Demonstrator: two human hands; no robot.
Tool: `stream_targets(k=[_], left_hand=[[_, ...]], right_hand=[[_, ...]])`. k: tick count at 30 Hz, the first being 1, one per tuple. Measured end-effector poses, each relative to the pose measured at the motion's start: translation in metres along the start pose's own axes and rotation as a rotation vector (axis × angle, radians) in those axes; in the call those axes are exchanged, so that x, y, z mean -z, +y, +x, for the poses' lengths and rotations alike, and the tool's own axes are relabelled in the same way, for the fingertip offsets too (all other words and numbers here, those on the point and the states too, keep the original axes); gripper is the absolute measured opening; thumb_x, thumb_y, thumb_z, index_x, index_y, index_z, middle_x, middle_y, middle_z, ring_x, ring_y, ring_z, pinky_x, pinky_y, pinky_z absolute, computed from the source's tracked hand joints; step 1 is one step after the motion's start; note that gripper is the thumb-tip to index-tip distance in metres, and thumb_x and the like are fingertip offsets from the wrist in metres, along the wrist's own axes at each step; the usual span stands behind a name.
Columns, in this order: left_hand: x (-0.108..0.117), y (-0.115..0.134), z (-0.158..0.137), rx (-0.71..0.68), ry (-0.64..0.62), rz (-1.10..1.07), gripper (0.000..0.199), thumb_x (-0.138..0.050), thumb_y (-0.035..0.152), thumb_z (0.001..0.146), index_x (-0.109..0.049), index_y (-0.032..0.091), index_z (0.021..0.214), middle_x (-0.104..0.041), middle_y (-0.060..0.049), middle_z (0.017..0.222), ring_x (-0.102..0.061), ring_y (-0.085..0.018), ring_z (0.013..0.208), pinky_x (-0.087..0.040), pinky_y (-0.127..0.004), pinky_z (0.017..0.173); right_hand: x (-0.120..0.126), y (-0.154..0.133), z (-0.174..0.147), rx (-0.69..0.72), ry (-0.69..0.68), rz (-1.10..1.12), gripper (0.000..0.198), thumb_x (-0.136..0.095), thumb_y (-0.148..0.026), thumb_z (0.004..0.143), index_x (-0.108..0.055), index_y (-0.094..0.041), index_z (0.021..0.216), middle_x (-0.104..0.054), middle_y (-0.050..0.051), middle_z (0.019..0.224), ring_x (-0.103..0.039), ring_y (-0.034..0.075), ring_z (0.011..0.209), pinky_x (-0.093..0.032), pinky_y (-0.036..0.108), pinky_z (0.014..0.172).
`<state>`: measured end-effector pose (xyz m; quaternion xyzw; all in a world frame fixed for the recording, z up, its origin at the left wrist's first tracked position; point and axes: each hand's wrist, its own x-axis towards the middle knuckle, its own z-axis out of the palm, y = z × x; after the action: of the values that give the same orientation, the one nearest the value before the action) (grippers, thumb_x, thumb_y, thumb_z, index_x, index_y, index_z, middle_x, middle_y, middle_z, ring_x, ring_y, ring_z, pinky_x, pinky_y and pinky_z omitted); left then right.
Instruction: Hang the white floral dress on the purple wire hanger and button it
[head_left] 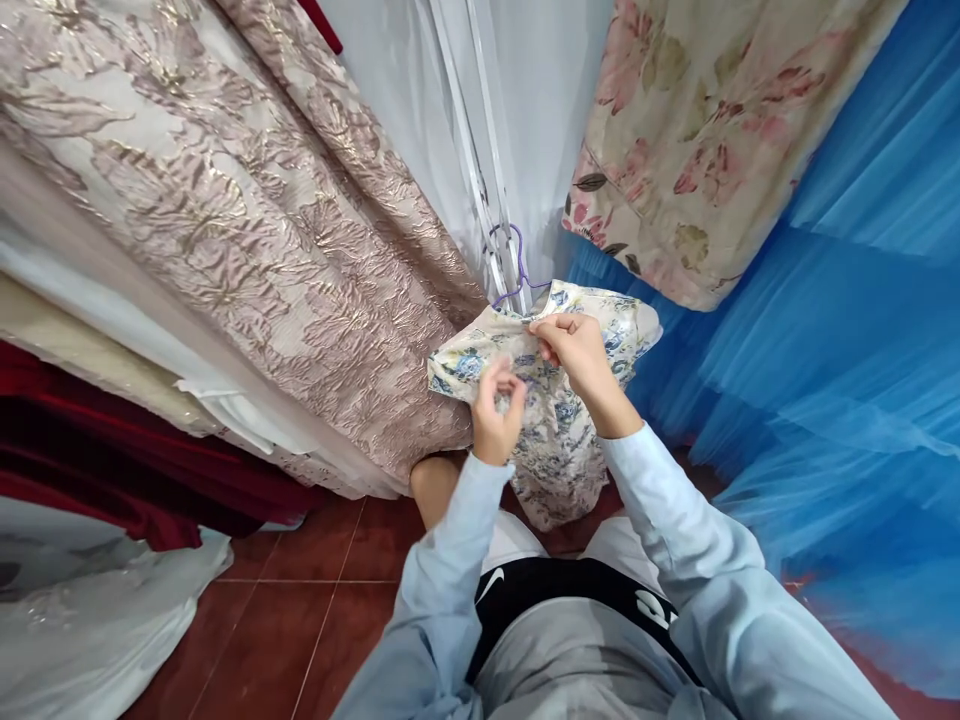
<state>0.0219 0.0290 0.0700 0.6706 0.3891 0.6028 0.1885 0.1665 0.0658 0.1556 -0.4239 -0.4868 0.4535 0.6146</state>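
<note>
A short-sleeved blouse or dress (555,440), cream with blue flowers, hangs on a purple hanger (519,262) in front of me. My right hand (577,350) pinches the fabric at the middle of its neckline, thumb against forefinger. Lower and to the left, my left hand (499,410) is over the garment's front with half-curled fingers, slightly blurred. Its thumb and fingertips look apart, and I see nothing held between them. Part of the neckline is hidden behind my right fingers.
Pink brocade fabric (247,220) hangs close on the left. Blue tulle (847,420) fills the right, below a cream floral garment (697,150). White metal poles (469,130) stand behind the hanger. Red floor tiles (300,620) show at lower left, beside white fabric (112,620).
</note>
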Motion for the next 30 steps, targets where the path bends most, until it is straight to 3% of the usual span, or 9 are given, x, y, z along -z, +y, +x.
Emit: stream_targets(k=[2,5,7,13,18,25,30], left_hand=[[0.007,0.011,0.042,-0.094,-0.055,0.026,0.038,-0.051,0.036,0.104,-0.053,0.021,0.138,-0.067,-0.005,0.092,-0.066,-0.017,0.085,-0.052,-0.030,0.084],[0.009,0.018,0.087,-0.179,-0.257,0.121,0.030,-0.049,0.044,0.104,-0.064,0.019,0.111,-0.065,-0.001,0.080,-0.064,-0.015,0.073,-0.049,-0.026,0.073],[0.006,0.018,0.100,-0.230,-0.278,0.184,0.033,-0.048,0.045,0.105,-0.063,0.018,0.094,-0.062,-0.001,0.075,-0.062,-0.014,0.069,-0.047,-0.024,0.069],[0.005,0.014,0.096,-0.269,-0.119,0.185,0.030,-0.050,0.043,0.104,-0.059,0.018,0.092,-0.065,-0.002,0.078,-0.066,-0.014,0.073,-0.051,-0.024,0.073],[0.005,0.009,0.088,-0.257,-0.055,0.143,0.029,-0.053,0.043,0.103,-0.060,0.018,0.091,-0.067,-0.003,0.083,-0.068,-0.015,0.074,-0.052,-0.026,0.075],[0.002,0.004,0.085,-0.114,0.011,-0.066,0.039,-0.055,0.057,0.099,-0.059,0.018,0.090,-0.062,-0.001,0.079,-0.064,-0.012,0.069,-0.051,-0.023,0.065],[0.011,0.006,0.100,-0.073,0.174,-0.216,0.043,-0.055,0.062,0.097,-0.059,0.019,0.095,-0.057,0.000,0.078,-0.060,-0.011,0.069,-0.049,-0.022,0.066]], right_hand=[[0.002,-0.001,-0.003,0.024,-0.001,-0.020,0.019,-0.067,-0.028,0.078,-0.063,-0.016,0.065,-0.051,-0.004,0.045,-0.035,0.006,0.038,-0.025,0.021,0.041],[0.003,0.002,-0.003,0.044,-0.004,-0.048,0.018,-0.067,-0.027,0.077,-0.063,-0.016,0.064,-0.052,-0.003,0.045,-0.036,0.006,0.040,-0.026,0.022,0.043],[0.004,0.006,-0.002,0.041,0.003,-0.061,0.018,-0.066,-0.026,0.076,-0.063,-0.016,0.063,-0.052,-0.003,0.044,-0.035,0.007,0.040,-0.026,0.023,0.044],[0.000,0.028,-0.003,0.008,-0.019,-0.061,0.026,-0.067,-0.032,0.075,-0.055,-0.019,0.057,-0.038,-0.007,0.041,-0.026,0.006,0.041,-0.019,0.024,0.044],[-0.005,0.040,-0.009,-0.020,-0.016,-0.036,0.032,-0.069,-0.036,0.071,-0.047,-0.021,0.052,-0.036,-0.007,0.042,-0.025,0.005,0.042,-0.018,0.024,0.044],[-0.004,0.044,-0.003,-0.190,-0.187,0.097,0.024,-0.068,-0.039,0.070,-0.057,-0.020,0.061,-0.029,-0.010,0.042,-0.019,0.006,0.039,-0.015,0.025,0.042],[-0.009,0.068,-0.021,-0.188,-0.136,-0.043,0.029,-0.067,-0.035,0.065,-0.047,-0.021,0.051,-0.034,-0.008,0.042,-0.023,0.006,0.043,-0.016,0.024,0.045]])
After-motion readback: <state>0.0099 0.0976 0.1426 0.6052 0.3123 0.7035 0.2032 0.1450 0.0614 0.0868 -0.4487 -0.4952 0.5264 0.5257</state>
